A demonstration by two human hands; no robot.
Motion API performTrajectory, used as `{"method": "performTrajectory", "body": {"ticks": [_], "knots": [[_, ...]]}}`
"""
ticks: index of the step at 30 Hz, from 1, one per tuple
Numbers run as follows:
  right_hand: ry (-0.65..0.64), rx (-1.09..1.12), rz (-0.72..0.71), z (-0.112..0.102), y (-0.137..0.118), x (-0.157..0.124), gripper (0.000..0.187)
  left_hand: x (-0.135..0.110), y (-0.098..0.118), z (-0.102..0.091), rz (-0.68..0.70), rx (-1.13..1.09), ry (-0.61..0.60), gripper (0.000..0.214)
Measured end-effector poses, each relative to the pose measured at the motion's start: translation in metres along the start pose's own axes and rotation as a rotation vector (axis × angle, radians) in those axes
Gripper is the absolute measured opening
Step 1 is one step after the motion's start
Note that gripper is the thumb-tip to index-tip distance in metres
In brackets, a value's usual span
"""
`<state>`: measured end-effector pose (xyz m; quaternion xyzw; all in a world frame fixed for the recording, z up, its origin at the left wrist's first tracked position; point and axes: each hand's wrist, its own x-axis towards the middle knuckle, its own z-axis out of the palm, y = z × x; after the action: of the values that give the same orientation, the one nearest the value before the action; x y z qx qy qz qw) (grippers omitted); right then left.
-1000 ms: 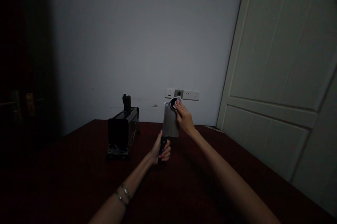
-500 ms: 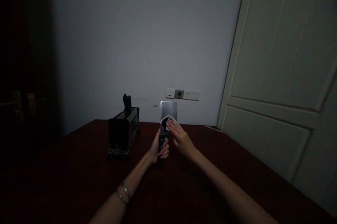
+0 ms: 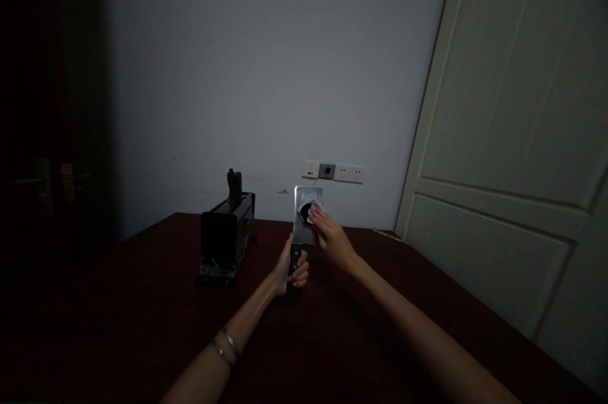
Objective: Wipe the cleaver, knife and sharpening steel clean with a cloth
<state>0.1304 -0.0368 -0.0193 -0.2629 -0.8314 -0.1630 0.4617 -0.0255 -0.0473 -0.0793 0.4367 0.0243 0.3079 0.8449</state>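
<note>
A cleaver (image 3: 304,236) stands upright, blade up, above the dark red table. My left hand (image 3: 291,270) is wrapped round its black handle. Against the upper part of the blade lies a white and black cloth (image 3: 304,213), pressed flat by the fingers of my right hand (image 3: 331,236). The right fingers are close together over the cloth, and the blade shows below and above it. To the left of my hands is a black knife block (image 3: 221,239) with two dark handles (image 3: 235,186) sticking up from its top.
The dark red table (image 3: 156,303) reaches back to a pale wall (image 3: 266,75). Sockets (image 3: 349,174) are set in the wall behind the cleaver. A light panelled door (image 3: 503,138) rises along the right side. The far left is very dark.
My right hand has slid the cloth upward along the blade, uncovering the part near the handle. My left hand keeps its hold. The whole view has shifted slightly.
</note>
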Motion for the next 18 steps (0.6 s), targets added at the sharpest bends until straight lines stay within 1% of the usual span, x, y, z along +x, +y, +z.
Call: {"method": "performTrajectory", "body": {"ticks": [2, 4, 7, 9, 11, 13, 15, 18], "knots": [[0.053, -0.020, 0.047, -0.002, 0.011, 0.013, 0.047, 0.000, -0.002, -0.001, -0.026, 0.006, -0.008, 0.069], [0.054, -0.028, 0.054, -0.002, 0.010, 0.015, 0.044, 0.001, -0.004, -0.003, -0.044, 0.013, -0.009, 0.069], [-0.052, 0.004, -0.033, 0.002, -0.009, -0.003, 0.046, 0.000, -0.005, -0.005, -0.035, 0.009, -0.006, 0.067], [-0.133, 0.031, -0.084, 0.003, -0.023, -0.019, 0.053, 0.000, -0.005, -0.005, -0.008, 0.007, -0.001, 0.066], [-0.179, 0.039, -0.105, 0.000, -0.030, -0.029, 0.058, 0.000, -0.003, -0.005, -0.004, 0.014, -0.012, 0.065], [-0.196, 0.032, -0.119, -0.006, -0.028, -0.031, 0.061, -0.001, -0.001, -0.003, -0.028, 0.020, -0.042, 0.064], [-0.194, 0.025, -0.128, -0.015, -0.022, -0.027, 0.061, -0.001, 0.001, 0.000, -0.042, 0.024, -0.073, 0.065], [-0.178, 0.035, -0.111, -0.025, -0.016, -0.017, 0.053, -0.003, 0.003, 0.003, -0.031, 0.023, -0.099, 0.064]]}}
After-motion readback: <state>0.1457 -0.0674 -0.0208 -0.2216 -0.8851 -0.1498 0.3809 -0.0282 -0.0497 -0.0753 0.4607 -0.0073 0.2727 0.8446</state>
